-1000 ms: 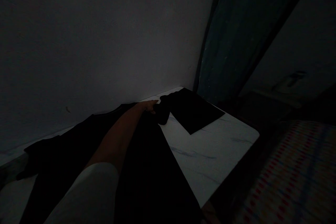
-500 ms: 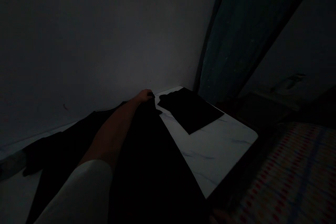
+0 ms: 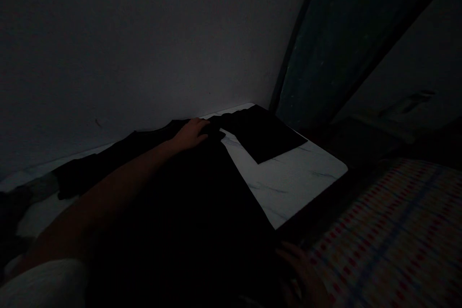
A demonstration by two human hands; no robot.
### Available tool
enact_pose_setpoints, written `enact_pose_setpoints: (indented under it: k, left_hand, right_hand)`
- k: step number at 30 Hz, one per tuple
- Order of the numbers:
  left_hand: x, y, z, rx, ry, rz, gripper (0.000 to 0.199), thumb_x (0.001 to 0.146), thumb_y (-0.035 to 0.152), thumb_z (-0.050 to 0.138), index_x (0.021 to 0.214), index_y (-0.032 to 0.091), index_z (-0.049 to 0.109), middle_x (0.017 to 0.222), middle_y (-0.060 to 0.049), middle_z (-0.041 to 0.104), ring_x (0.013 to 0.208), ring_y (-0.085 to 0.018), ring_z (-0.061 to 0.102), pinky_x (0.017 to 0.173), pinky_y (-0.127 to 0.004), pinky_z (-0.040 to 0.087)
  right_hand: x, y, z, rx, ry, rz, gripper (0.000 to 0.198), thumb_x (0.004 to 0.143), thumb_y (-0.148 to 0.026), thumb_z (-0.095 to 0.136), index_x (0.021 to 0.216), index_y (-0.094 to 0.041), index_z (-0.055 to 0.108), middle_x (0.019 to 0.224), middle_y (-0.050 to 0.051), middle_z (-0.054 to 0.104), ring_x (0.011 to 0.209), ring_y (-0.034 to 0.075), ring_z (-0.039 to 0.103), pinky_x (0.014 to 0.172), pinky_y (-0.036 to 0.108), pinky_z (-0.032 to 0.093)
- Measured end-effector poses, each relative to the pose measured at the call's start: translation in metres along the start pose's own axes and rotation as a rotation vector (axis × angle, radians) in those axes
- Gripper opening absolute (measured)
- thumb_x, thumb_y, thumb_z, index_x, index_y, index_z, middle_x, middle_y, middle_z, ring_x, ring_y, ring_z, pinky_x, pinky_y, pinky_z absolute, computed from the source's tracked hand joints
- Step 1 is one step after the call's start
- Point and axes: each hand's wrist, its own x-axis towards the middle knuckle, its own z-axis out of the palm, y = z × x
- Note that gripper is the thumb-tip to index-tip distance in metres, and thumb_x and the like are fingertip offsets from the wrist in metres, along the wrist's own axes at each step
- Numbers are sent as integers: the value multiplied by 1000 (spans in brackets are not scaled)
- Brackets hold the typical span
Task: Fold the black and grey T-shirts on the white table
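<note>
A black shirt [image 3: 187, 211] lies spread over a white marble-patterned table [image 3: 310, 178], so dark that its folds hardly show. My left hand [image 3: 192, 133] rests palm down on its far part, near the wall, fingers stretched and spread. Right of that hand, a flat black piece of cloth [image 3: 270, 134], apparently a sleeve, reaches towards the table's far right corner. Low on the right, my right hand [image 3: 305, 272] is at the shirt's near edge, with curled fingers that seem to grip the cloth; deep shadow hides part of it.
A pale wall [image 3: 144, 48] runs along the table's back. Beyond the right end hangs a dark green curtain or door panel [image 3: 325, 57]. A checked, coloured cloth [image 3: 393, 231] covers something at the lower right. Greyish cloth [image 3: 39, 190] lies at the left.
My left hand has gone from a closed grip on the far edge to lying spread on the cloth. The dark cloth pieces now meet at the back. My right hand has come further into view.
</note>
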Motion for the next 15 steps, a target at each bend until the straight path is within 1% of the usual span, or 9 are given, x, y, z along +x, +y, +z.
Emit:
enact_pose_setpoints:
  k: [2, 3, 5, 6, 8, 9, 10, 12, 15]
  left_hand:
    - [-82, 8, -13, 71, -48, 25, 56, 87, 47, 47, 140, 31, 45, 143, 0, 46, 135, -12, 43, 127, -35, 37]
    - [-130, 13, -15, 100, -69, 8, 54, 88, 50, 44, 139, 33, 46, 141, 1, 48, 133, -10, 45, 123, -32, 40]
    - [-234, 25, -3, 205, -31, 1, 44, 89, 48, 44, 130, 35, 55, 131, 3, 56, 118, -4, 53, 105, -20, 46]
    - [-286, 34, 11, 300, 32, 17, 37, 89, 43, 47, 123, 38, 59, 125, 6, 60, 110, -1, 54, 97, -16, 45]
    - [-381, 54, 50, 473, 315, -13, 27, 88, 32, 51, 110, 39, 65, 116, 8, 63, 113, -2, 51, 101, -16, 39]
    - [-421, 65, 72, 486, 410, -123, 26, 86, 32, 53, 107, 37, 67, 116, 7, 63, 119, -4, 49, 108, -19, 37]
    - [-453, 74, 94, 476, 472, -218, 24, 86, 35, 53, 104, 36, 69, 116, 6, 63, 122, -6, 48, 114, -21, 33]
    - [-497, 86, 132, 497, 554, -292, 34, 88, 48, 41, 102, 35, 70, 121, 3, 62, 129, -11, 45, 129, -31, 22]
    - [-523, 86, 162, 559, 584, -401, 39, 89, 46, 36, 103, 31, 70, 122, -3, 62, 147, -11, 32, 138, -37, 6]
  right_hand:
    - [7, -2, -6, -53, 46, -91, 39, 84, -19, 52, 121, -22, 65, 134, 7, 56, 115, 12, 64, 93, 19, 56]
    - [10, -3, -8, -58, 76, -131, 35, 86, -20, 52, 118, -22, 66, 131, 7, 57, 113, 11, 64, 90, 17, 57]
    - [17, -3, -9, -46, 117, -190, 26, 91, -25, 51, 112, -22, 67, 124, 6, 60, 106, 8, 66, 86, 15, 57]
    - [20, -1, -9, -44, 134, -214, 23, 93, -28, 51, 108, -22, 68, 119, 5, 62, 102, 8, 66, 84, 15, 57]
    - [25, 5, -9, -53, 147, -256, 26, 97, -36, 49, 103, -21, 69, 116, 4, 64, 100, 9, 67, 83, 17, 57]
    - [28, 9, -10, -63, 144, -271, 29, 97, -39, 47, 101, -21, 70, 116, 3, 64, 100, 10, 67, 83, 19, 57]
    - [31, 11, -11, -72, 137, -290, 32, 98, -42, 45, 101, -21, 70, 117, 3, 65, 101, 10, 67, 83, 20, 57]
    - [39, 13, -15, -84, 125, -335, 35, 99, -43, 43, 102, -20, 69, 116, 2, 66, 100, 10, 67, 82, 21, 56]
    - [51, 6, -24, -91, 152, -386, 34, 100, -41, 43, 102, -18, 67, 107, 0, 69, 92, 9, 69, 77, 20, 54]
